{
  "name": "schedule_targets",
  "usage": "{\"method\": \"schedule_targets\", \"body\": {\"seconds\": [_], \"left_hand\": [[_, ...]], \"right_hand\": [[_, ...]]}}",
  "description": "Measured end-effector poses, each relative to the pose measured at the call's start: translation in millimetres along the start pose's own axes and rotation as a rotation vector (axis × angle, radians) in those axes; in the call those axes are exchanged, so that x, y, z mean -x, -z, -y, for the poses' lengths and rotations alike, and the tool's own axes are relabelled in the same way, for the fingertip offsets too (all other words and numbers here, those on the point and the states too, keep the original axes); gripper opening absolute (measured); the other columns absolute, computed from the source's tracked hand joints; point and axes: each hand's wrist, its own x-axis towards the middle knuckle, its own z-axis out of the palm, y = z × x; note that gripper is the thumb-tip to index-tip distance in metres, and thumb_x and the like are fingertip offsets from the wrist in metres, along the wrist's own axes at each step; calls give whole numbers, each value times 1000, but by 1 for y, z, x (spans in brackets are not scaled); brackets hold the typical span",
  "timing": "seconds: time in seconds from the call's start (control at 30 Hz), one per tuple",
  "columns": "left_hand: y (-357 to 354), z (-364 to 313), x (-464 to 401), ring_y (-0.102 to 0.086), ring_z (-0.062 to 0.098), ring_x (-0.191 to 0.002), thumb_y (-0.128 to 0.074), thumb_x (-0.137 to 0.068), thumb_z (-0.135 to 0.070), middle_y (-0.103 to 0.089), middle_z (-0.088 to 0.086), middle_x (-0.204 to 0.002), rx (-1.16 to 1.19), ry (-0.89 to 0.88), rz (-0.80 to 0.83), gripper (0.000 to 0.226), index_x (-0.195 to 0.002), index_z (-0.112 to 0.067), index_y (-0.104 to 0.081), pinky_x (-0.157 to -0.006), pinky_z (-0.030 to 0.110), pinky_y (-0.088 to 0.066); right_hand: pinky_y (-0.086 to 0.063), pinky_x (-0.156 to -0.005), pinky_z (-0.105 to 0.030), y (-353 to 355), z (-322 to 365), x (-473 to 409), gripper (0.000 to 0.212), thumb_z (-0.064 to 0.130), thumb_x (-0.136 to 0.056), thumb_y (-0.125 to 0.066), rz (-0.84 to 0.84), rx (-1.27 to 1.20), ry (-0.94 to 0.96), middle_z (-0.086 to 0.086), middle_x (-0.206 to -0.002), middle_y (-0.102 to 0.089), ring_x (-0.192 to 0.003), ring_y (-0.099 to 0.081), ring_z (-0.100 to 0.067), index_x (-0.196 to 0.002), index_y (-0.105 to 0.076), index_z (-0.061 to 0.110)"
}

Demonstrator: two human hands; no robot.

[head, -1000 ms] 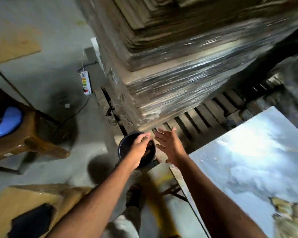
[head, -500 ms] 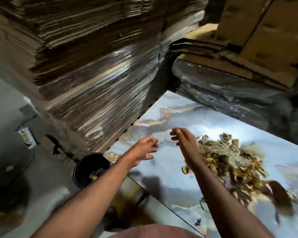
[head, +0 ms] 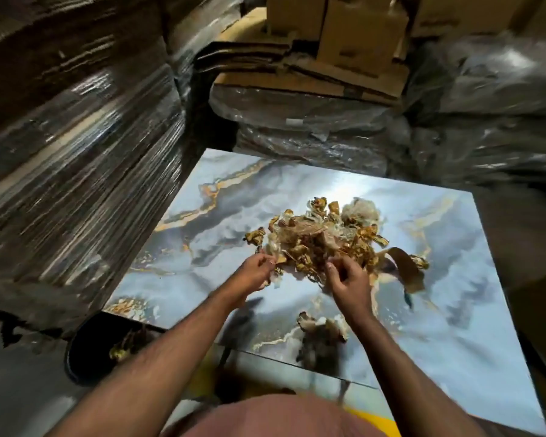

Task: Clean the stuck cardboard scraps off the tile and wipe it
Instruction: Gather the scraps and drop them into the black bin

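both hands dig into a heap of cardboard scraps (head: 322, 241) at the marbled tile's (head: 454, 310) centre: left hand (head: 256, 272) at eight o'clock, right hand (head: 349, 279) at six, fingers curled into scraps.

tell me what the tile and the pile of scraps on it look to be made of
Tile: likely glazed ceramic or porcelain, glossy; it mirrors light and carries printed blue-grey marble veining with gold.
Pile of scraps: torn brown cardboard mixed with pale, crinkled bits, possibly plastic film or wet paper.

Black bucket (head: 85, 357) half behind left forearm; tile (head: 454, 310) corner cut off.
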Motion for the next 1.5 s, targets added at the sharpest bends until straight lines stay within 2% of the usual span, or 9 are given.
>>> {"method": "schedule_targets", "body": {"seconds": [0.13,0.33,0.57,0.83,0.93,1.03,1.17,1.33,1.5], "left_hand": [[-5,23,-17,-60,21,-94,-53,-98,-14,-65,14,-116,-206,-155,-66,21,-117,-12,-60,-79,33,-52],[-9,31,-31,-60,22,-97,-57,-90,-11,-61,9,-105,-360,-395,-284,19,-104,-17,-68,-87,35,-52],[-5,49,-31,-52,30,-107,-61,-87,-11,-56,12,-111,-455,-442,-371,23,-107,-19,-67,-93,43,-47],[-6,57,-55,-29,33,-139,-57,-80,-44,-27,15,-149,-631,-368,-328,55,-128,-20,-44,-109,43,-32],[-13,56,-67,-16,34,-146,-50,-77,-53,-11,14,-159,-675,-372,-299,74,-143,-27,-29,-114,50,-25],[-16,53,-76,0,30,-151,-46,-82,-55,1,13,-163,-703,-390,-234,78,-152,-38,-18,-118,48,-7],[-12,55,-86,-2,31,-151,-43,-86,-49,-10,13,-163,-774,-420,-126,65,-149,-34,-35,-121,52,-3],[-13,65,-79,-41,26,-129,-46,-90,-29,-42,6,-139,-536,-506,-85,41,-130,-25,-55,-107,52,-40],[-32,68,-68,-42,19,-130,-38,-95,-23,-46,8,-138,-454,-509,14,41,-134,-16,-51,-111,44,-37]], "right_hand": [[-48,-72,-38,7,-30,32,8,23,-88,-62,18,224,34,3,-87,-58,-84,-54,-17,-87,-66,16],[-47,-88,-44,-6,-42,89,54,66,-86,-52,80,435,-65,-1,-117,-55,-110,-50,-23,-117,-61,22],[-28,-112,-55,-34,-51,138,126,94,-58,-53,173,564,-207,-17,-161,-8,-147,-14,-37,-154,-13,24],[-3,-118,-52,-54,-57,87,122,97,-64,-31,34,695,-319,-23,-162,7,-150,9,-36,-155,10,27],[2,-118,-49,-49,-65,61,122,96,-64,-29,42,734,-317,-21,-163,8,-151,9,-36,-157,1,24],[-9,-120,-54,-50,-67,52,110,88,-70,-48,101,714,-313,-22,-159,-14,-148,-8,-37,-154,-20,22],[-29,-113,-55,-60,-65,52,94,84,-67,-59,179,663,-197,-15,-141,-31,-133,-25,-34,-136,-38,24],[-24,-114,-59,-80,-59,33,103,83,-60,-64,232,574,-164,-8,-143,-10,-136,-14,-35,-134,-19,27],[-22,-112,-57,-111,-46,14,123,66,-65,-76,236,488,-42,-15,-158,5,-144,-14,-44,-154,1,29]]}}
